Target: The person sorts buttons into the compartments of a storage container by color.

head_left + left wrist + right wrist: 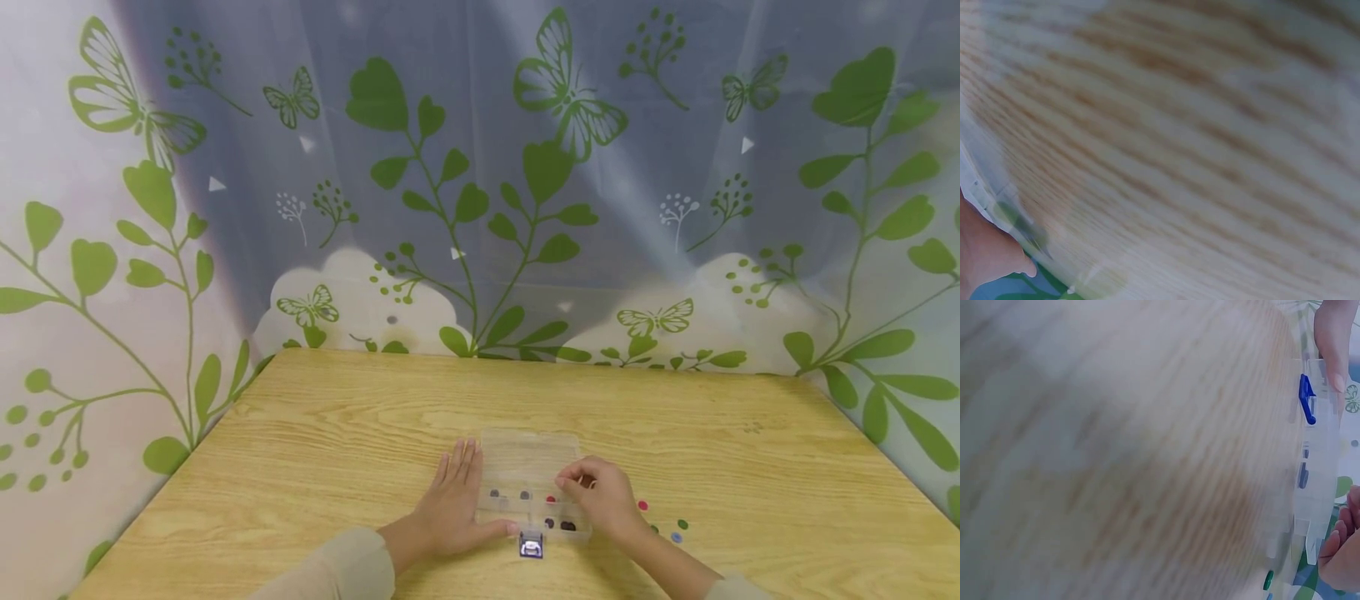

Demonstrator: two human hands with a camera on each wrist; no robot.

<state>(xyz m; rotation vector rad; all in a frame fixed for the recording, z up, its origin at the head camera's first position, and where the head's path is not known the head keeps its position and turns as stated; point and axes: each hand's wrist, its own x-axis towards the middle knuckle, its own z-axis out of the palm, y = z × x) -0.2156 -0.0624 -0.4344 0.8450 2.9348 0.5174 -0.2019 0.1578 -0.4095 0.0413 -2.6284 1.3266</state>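
Note:
A clear plastic compartment box (530, 454) lies with its lid raised on the table. My left hand (450, 512) rests along its left side, fingers straight, thumb reaching the front edge near a blue clasp (531, 544). Over the right compartments my right hand (603, 496) has thumb and index finger brought together; whether something small sits between them is hidden. Just below those fingertips a red disc (551, 499) lies in the box. Dark discs (567, 526) occupy a front compartment, and grey discs (524, 495) are at the back left.
Loose button-like discs lie right of the box: a red one (642, 505), a green one (682, 524) and a blue one (677, 537). Wood-grain table (337, 450) surrounds the box. A printed curtain (480, 208) hangs behind the far edge.

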